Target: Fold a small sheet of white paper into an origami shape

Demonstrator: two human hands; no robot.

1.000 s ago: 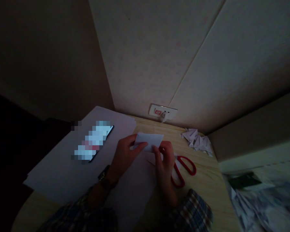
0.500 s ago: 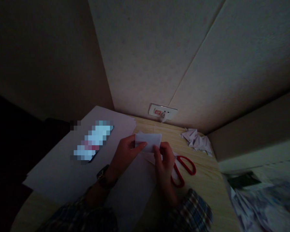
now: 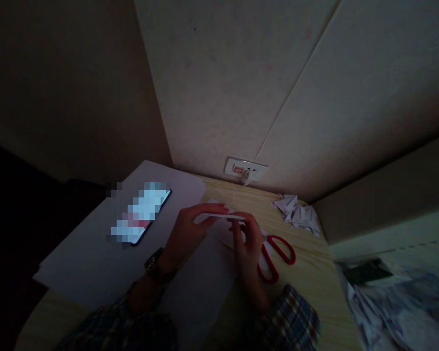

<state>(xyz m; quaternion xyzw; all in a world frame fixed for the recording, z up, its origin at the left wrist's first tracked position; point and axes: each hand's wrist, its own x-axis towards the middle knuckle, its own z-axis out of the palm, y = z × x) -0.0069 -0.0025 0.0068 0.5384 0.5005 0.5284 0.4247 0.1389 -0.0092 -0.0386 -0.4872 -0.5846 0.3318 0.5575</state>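
Note:
Both of my hands pinch a small white paper piece (image 3: 225,215) over a wooden table (image 3: 314,273). My left hand (image 3: 190,231) holds its left end, fingers stretched along the top edge. My right hand (image 3: 247,243) grips its right end with thumb and fingers closed. The paper now lies nearly flat, seen edge-on. Red-handled scissors (image 3: 278,256) lie on the table just right of my right hand. Under my hands spreads a large white sheet (image 3: 95,253).
A phone (image 3: 141,214) with a lit screen rests on the large sheet at left. Folded white paper pieces (image 3: 298,212) are heaped at the table's back right. A wall socket (image 3: 246,169) sits behind the table. More papers (image 3: 388,307) lie at lower right.
The small paper, upright and facing me before, has been tipped down to nearly flat. My left fingers now stretch over its top. Both hands stayed in place.

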